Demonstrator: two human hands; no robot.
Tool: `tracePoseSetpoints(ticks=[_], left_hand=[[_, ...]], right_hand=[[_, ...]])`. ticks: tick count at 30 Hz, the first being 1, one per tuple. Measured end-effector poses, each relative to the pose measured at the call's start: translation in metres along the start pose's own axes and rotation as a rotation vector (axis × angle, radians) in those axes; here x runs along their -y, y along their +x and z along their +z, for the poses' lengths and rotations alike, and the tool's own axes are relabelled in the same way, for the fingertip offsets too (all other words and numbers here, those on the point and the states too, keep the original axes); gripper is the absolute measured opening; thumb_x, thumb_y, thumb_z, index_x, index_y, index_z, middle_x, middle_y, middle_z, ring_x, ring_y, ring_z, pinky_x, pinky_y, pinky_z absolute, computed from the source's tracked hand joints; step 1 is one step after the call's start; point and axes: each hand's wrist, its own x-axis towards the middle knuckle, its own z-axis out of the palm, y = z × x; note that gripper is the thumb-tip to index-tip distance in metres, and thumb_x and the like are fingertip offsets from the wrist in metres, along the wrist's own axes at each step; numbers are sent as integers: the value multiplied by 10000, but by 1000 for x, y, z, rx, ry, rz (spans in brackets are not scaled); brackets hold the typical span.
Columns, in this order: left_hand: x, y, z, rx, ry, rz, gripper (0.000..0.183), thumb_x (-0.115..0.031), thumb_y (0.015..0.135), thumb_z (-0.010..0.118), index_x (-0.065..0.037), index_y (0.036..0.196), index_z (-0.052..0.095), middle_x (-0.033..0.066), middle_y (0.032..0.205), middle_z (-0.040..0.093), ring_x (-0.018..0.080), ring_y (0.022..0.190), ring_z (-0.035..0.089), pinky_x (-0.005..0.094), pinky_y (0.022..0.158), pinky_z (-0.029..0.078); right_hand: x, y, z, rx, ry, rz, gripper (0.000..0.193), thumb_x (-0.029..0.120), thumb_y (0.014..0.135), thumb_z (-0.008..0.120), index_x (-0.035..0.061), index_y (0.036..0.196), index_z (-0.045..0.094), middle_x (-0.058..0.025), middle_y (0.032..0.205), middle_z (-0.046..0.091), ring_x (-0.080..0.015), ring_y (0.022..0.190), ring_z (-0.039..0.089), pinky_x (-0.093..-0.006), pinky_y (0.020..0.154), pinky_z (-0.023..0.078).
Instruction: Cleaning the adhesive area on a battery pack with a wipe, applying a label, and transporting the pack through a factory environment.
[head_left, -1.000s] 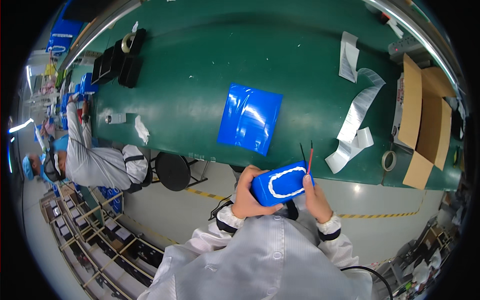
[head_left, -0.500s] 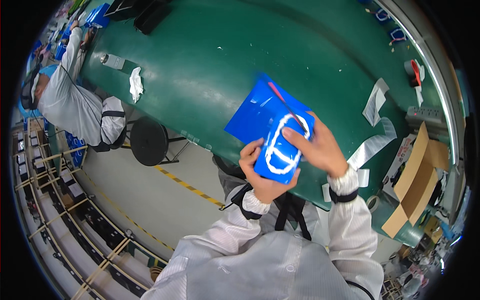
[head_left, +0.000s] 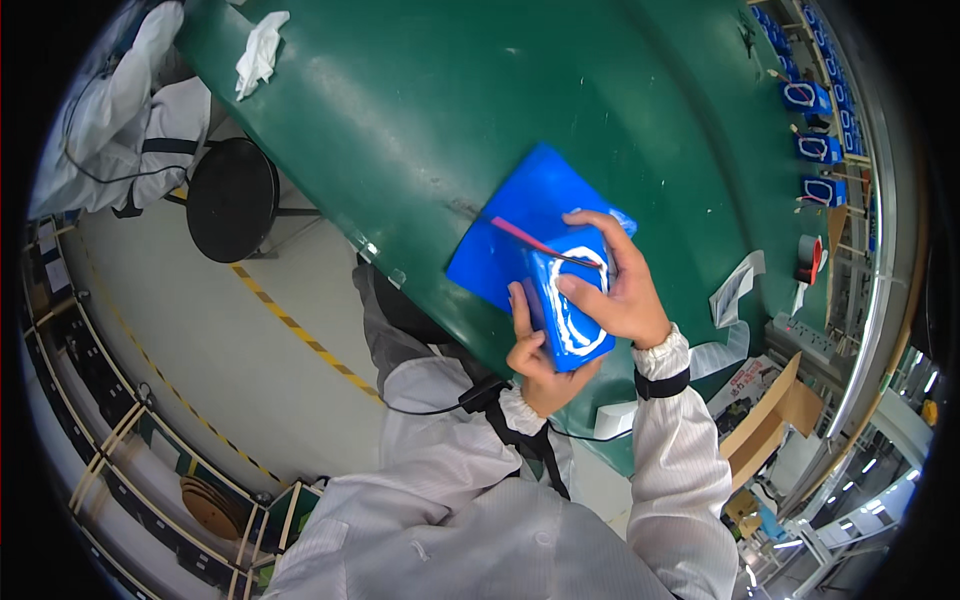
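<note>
A blue-wrapped battery pack (head_left: pixel 566 330) with an oval bead of white glue on its face sits between my two hands above the green table. Red and black wires (head_left: pixel 530 238) lead out of its top and point to the upper left. My left hand (head_left: pixel 540 365) cups the pack's lower left side and bottom, fingers curled against it. On the other side, my right hand (head_left: pixel 625 290) grips the upper right, with the thumb on the glued face and the fingers over the far edge. Behind the pack, a flat blue sheet (head_left: pixel 540 180) lies on the table.
More blue packs (head_left: pixel 820 148) line the table's far right. Nearby are a red tape dispenser (head_left: pixel 808 258), a power strip (head_left: pixel 803 336), clear film strips (head_left: pixel 735 300) and an open cardboard box (head_left: pixel 770 415). A crumpled tissue (head_left: pixel 262 52), a black stool (head_left: pixel 233 200) and a seated person (head_left: pixel 120 120) are at left.
My view has shifted right, bringing more blue packs into sight. The pack is turned more upright in my hands, and its wires swing further left. My right fingers reach over its far edge.
</note>
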Motion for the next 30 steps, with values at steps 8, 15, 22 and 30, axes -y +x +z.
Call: tracePoseSetpoints(ticks=[8, 15, 22, 30], left_hand=[[4, 2, -23, 141, 6, -2, 919, -86, 720, 870, -123, 1348, 200, 372, 1557, 100, 572, 1450, 240, 646, 1179, 259], [25, 69, -62, 358, -57, 204, 1270, -568, 574, 953, -123, 1503, 209, 393, 1590, 95, 555, 1499, 124, 638, 1197, 198], [37, 105, -67, 474, -56, 348, 1227, -665, 719, 829, -13, 1501, 146, 353, 1568, 216, 493, 1414, 371, 551, 1149, 321], [37, 99, -62, 235, -247, 229, 631, -437, 965, 648, 19, 1357, 457, 211, 1312, 544, 324, 1177, 566, 404, 1024, 429]], right_hand=[[23, -22, 15, -233, -539, -361, 295, 115, 787, 823, 92, 1073, 753, -161, 1124, 594, -318, 1051, 648, -388, 853, 535], [11, -16, 10, -385, 363, 71, 137, 139, 998, 643, 13, 944, 640, -20, 910, 687, -72, 817, 603, -238, 780, 479], [-1, -11, -12, -187, 468, 47, 282, 258, 1053, 552, -1, 1128, 634, -54, 1029, 686, -101, 907, 640, -244, 822, 493], [-7, -13, -12, -282, 425, 102, 320, 272, 1057, 558, -17, 1146, 663, -71, 1068, 704, -121, 973, 655, -250, 886, 498]])
